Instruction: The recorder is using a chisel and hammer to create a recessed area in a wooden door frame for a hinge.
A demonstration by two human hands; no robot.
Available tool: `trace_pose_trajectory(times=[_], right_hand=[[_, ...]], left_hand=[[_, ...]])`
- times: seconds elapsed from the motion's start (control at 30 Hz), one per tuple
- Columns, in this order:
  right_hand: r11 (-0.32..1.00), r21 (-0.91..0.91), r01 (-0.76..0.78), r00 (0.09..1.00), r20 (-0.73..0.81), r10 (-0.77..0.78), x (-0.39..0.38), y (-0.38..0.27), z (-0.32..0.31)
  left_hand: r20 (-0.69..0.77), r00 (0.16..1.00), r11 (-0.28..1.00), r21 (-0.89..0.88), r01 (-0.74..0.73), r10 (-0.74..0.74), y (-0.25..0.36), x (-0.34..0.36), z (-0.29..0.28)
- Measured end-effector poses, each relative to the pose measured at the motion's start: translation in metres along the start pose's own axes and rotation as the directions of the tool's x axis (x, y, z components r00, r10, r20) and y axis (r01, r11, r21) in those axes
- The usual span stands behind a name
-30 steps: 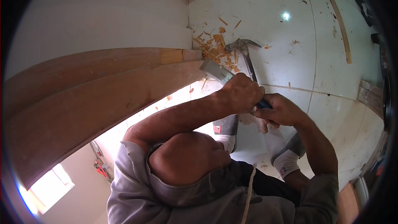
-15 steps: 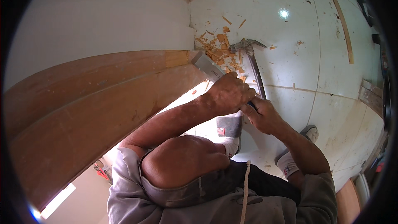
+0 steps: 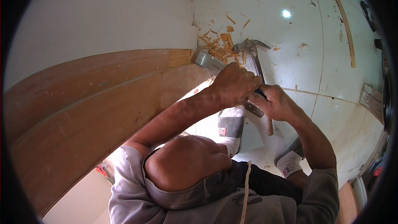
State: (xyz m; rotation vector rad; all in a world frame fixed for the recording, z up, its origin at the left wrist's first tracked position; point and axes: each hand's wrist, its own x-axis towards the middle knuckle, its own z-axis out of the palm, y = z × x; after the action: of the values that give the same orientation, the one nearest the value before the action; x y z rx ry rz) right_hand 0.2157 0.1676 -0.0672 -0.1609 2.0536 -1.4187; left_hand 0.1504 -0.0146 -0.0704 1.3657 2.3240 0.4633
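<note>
My left hand (image 3: 236, 84) is closed around a long flat silver metal bar (image 3: 206, 61). Its far end lies against the end of a brown wooden panel (image 3: 124, 81), and its near end, with small holes, sticks out below my fingers. My right hand (image 3: 278, 103) is closed beside the left, fingers around a dark blue object (image 3: 259, 93) whose kind is mostly hidden. Under my hands a claw hammer (image 3: 251, 47) lies on the floor, its head among wood chips (image 3: 222, 45). Its handle runs under my hands, and the grip end shows below them.
White wall (image 3: 112, 12) rises behind the panel. A thin wooden strip (image 3: 343, 20) lies on the tiled floor (image 3: 298, 58) at the far right. Scrap wood (image 3: 370, 97) is near the right rim. My foot in a dark sandal (image 3: 230, 126) stands below my hands.
Both hands have moved slightly away from me. The bar's holed near end and the hammer's grip end now show below them. The whole view has shifted a little.
</note>
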Motion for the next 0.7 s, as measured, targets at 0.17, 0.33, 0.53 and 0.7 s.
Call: trace_pose_trajectory(times=[0.17, 0.33, 0.53, 0.7], right_hand=[[0.996, -0.059, -0.072, 0.994, 0.073, 0.076, 0.007, -0.010, -0.017], [0.995, -0.090, -0.035, 0.998, 0.053, 0.040, 0.001, -0.021, -0.007], [0.997, -0.046, -0.061, 0.998, 0.001, 0.061, -0.007, -0.010, 0.035], [0.997, 0.076, -0.025, 0.998, -0.059, 0.030, -0.009, 0.002, 0.052]], left_hand=[[-0.135, 0.991, 1.000, -0.018, -0.008, 0.006, -0.003, 0.005, -0.002], [-0.218, 0.974, 0.998, -0.003, -0.061, 0.059, 0.000, -0.003, -0.010], [-0.080, 0.988, 0.991, -0.005, -0.131, 0.130, -0.004, -0.018, -0.003], [0.103, 0.977, 0.983, 0.003, -0.185, 0.184, -0.011, -0.017, 0.006]])
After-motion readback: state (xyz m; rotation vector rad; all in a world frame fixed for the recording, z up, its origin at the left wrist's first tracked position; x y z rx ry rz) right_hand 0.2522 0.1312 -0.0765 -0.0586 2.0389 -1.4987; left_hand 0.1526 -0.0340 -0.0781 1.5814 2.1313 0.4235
